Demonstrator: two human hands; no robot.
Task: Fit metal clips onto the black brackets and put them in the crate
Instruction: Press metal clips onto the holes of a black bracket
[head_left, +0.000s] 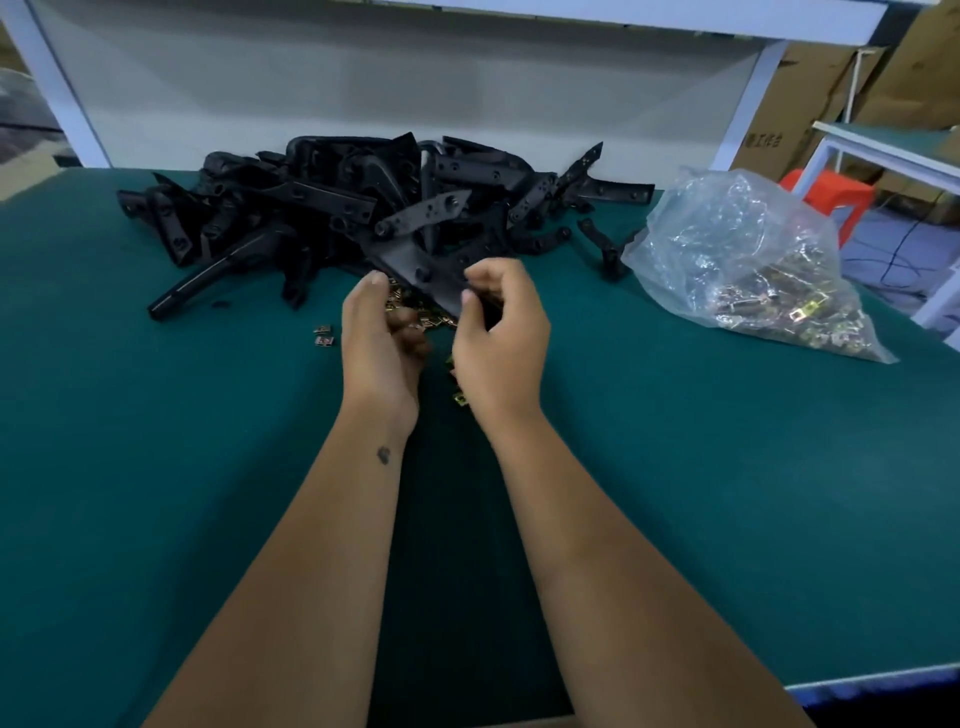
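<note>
A heap of black brackets (322, 208) lies at the back of the green table (156, 415). My right hand (498, 332) grips one black bracket (415, 265), held tilted just in front of the heap. My left hand (382, 338) is beside it, fingers curled at the bracket's lower edge over a small scatter of brass-coloured metal clips (410, 314); whether it holds a clip is hidden. Two loose clips (323, 335) lie to the left of my left hand. One clip (460, 398) lies under my right wrist. No crate is in view.
A clear plastic bag (748, 270) full of metal clips sits at the right of the table. A white shelf frame (748, 93) stands behind the heap. Cardboard boxes (810, 104) and an orange stool (831, 192) stand beyond the right edge. The table's front edge (872, 680) runs at lower right.
</note>
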